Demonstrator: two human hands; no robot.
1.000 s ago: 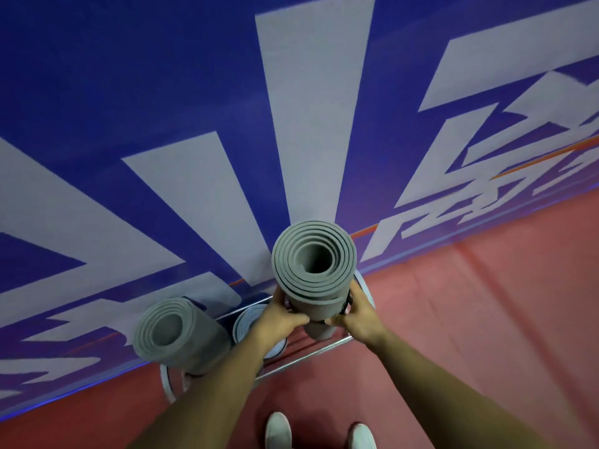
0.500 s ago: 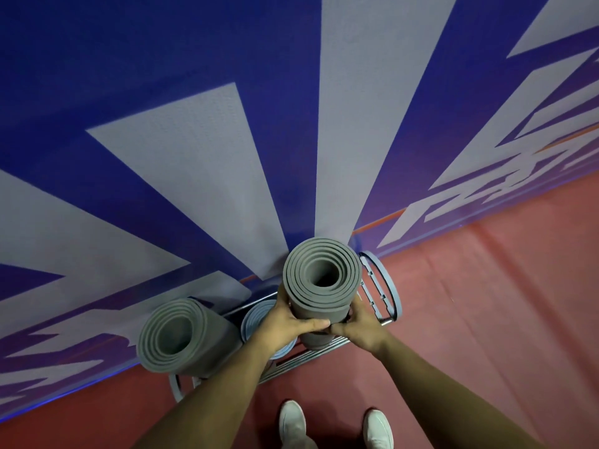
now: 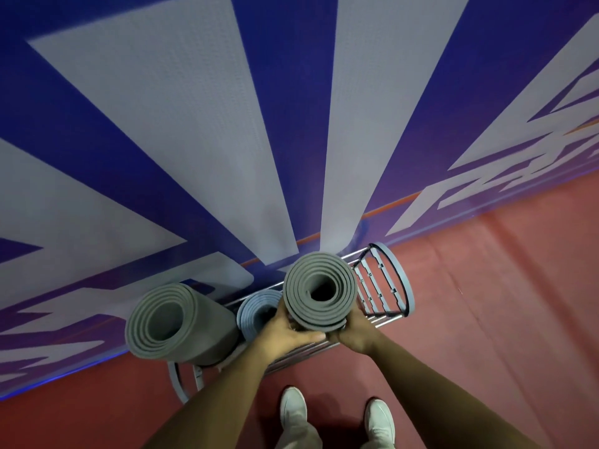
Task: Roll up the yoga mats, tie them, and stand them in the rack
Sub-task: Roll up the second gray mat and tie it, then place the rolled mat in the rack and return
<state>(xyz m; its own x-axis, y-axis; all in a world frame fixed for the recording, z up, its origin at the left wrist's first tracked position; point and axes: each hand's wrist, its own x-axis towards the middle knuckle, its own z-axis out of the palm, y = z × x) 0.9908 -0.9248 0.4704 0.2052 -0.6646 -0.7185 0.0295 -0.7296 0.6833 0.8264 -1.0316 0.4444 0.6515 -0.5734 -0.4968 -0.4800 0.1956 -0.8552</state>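
Observation:
A rolled grey yoga mat (image 3: pixel 319 290) stands upright in the metal rack (image 3: pixel 385 286) against the wall, seen from above. My left hand (image 3: pixel 287 333) curls around its near left side and my right hand (image 3: pixel 355 332) grips its near right side. A second rolled grey mat (image 3: pixel 175 322) stands at the rack's left end, leaning slightly. Between them sits a shorter blue-grey rolled mat (image 3: pixel 259 311), partly hidden by my left hand. The held mat's lower part and any tie are hidden.
A blue wall (image 3: pixel 291 124) with broad white stripes rises right behind the rack. The floor (image 3: pixel 486 303) is red. My two white shoes (image 3: pixel 293 409) stand just in front of the rack. The rack's right end holds open slots.
The held mat has sunk lower into the rack and the view has come closer and tilted down. Both hands kept their grip and moved down with it.

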